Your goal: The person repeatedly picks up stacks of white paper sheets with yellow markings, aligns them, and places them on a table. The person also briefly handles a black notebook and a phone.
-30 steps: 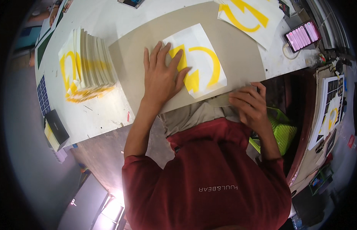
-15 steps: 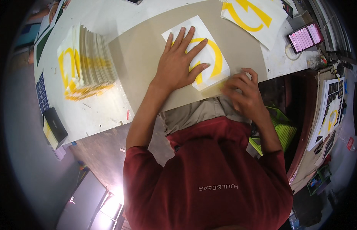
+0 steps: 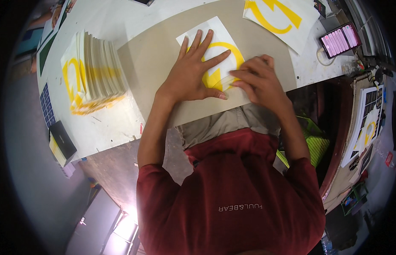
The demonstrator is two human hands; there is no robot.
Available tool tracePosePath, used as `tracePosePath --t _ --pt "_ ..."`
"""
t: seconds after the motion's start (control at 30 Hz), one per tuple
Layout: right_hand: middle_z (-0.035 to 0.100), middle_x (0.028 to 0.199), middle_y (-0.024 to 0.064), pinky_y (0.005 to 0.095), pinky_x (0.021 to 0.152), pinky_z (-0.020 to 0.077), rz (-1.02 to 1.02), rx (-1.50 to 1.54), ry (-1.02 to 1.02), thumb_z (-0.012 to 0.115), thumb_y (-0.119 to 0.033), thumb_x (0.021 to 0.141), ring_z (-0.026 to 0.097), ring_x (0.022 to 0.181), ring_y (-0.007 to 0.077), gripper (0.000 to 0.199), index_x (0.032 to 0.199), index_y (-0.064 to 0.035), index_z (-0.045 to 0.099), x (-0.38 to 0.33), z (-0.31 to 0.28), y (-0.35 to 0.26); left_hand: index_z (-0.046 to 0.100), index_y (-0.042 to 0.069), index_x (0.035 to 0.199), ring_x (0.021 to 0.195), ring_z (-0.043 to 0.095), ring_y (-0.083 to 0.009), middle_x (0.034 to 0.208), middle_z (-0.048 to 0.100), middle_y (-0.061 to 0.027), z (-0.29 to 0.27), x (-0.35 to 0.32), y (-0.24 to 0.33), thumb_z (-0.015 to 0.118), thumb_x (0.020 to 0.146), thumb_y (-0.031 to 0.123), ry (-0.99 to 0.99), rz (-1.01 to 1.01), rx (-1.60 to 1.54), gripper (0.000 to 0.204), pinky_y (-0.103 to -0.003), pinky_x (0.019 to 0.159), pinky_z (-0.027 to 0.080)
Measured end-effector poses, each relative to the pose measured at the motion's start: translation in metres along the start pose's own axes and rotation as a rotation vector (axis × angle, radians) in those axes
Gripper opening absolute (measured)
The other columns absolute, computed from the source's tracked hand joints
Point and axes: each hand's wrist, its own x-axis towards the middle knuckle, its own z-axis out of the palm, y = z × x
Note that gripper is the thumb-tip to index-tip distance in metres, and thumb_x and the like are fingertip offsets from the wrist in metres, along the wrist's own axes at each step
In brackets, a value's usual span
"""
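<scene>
A white paper piece with a yellow curved print (image 3: 220, 36), perhaps a paper bag, lies on a grey-beige board (image 3: 155, 55). My left hand (image 3: 191, 70) rests flat on it with fingers spread, the thumb near its lower end. At its lower right, my right hand (image 3: 259, 80) has thumb and fingers bunched on the paper's end, where a flap is turned up over the print. The right fingertips are slightly blurred. Whether they also hold a small tool is hidden.
At the left stands a thick stack of similar printed paper pieces (image 3: 100, 68). Flat printed sheets (image 3: 274, 21) lie at the far right, beside a phone with a lit screen (image 3: 340, 40). A black box (image 3: 62, 139) is at the table's left edge. A green-yellow basket (image 3: 315, 146) stands below, right.
My right hand has moved up and left onto the paper's lower end, and the flap that stuck out there is folded up. My left hand has slid slightly left and down.
</scene>
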Motion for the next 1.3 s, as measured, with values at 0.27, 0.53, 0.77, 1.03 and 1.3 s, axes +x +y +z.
tracePosePath --t 0.27,0.53,0.77,1.03,1.3 --pt "0.067 0.092 0.0057 0.0382 0.078 0.0422 0.440 -0.221 0.347 0.079 -0.010 0.085 0.063 0.084 0.0250 0.029 0.113 -0.0059 0.072 -0.057 -0.028 -0.004 0.051 0.032 0.153 0.156 0.010 -0.0486 0.171 0.013 -0.0224 0.008 -0.002 0.000 0.082 0.074 0.060 0.020 -0.032 0.036 0.090 -0.063 0.125 0.007" --pt "0.065 0.092 0.0067 0.0408 0.074 0.0402 0.370 -0.286 0.326 0.078 -0.015 0.087 0.062 0.083 0.0239 0.031 0.116 -0.0053 0.072 -0.071 0.040 -0.069 0.050 0.029 0.154 0.157 0.008 -0.0478 0.171 0.011 -0.0226 0.001 0.002 0.001 0.085 0.078 0.046 -0.034 -0.041 -0.005 0.085 -0.060 0.126 0.006" --pt "0.067 0.093 0.0069 0.0387 0.078 0.0454 0.383 -0.758 0.412 0.079 -0.018 0.089 0.062 0.084 0.0253 0.032 0.118 -0.0048 0.073 -0.044 -0.031 -0.008 0.065 0.017 0.136 0.155 0.021 -0.0450 0.165 0.033 -0.0195 0.008 -0.006 0.024 0.083 0.083 0.033 0.199 -0.069 -0.006 0.058 -0.068 0.123 0.009" --pt "0.072 0.084 0.0091 0.0234 0.052 0.0497 1.099 0.920 0.039 0.071 -0.019 0.099 0.067 0.060 0.0129 0.035 0.122 0.0057 0.061 -0.013 -0.026 -0.039 0.068 0.010 0.086 0.142 0.048 -0.0366 0.140 0.062 -0.0117 0.049 -0.061 0.087 0.078 0.080 0.009 0.397 0.007 -0.272 0.012 -0.068 0.121 0.020" --pt "0.072 0.086 0.0091 0.0230 0.049 0.0486 0.795 0.605 0.073 0.075 -0.016 0.095 0.064 0.059 0.0091 0.038 0.122 0.0067 0.061 0.022 0.031 -0.049 0.067 0.000 0.115 0.111 0.064 -0.0366 0.130 0.062 -0.0225 0.028 -0.096 0.066 0.083 0.082 0.015 0.862 -0.467 -0.038 0.039 -0.047 0.098 0.051"
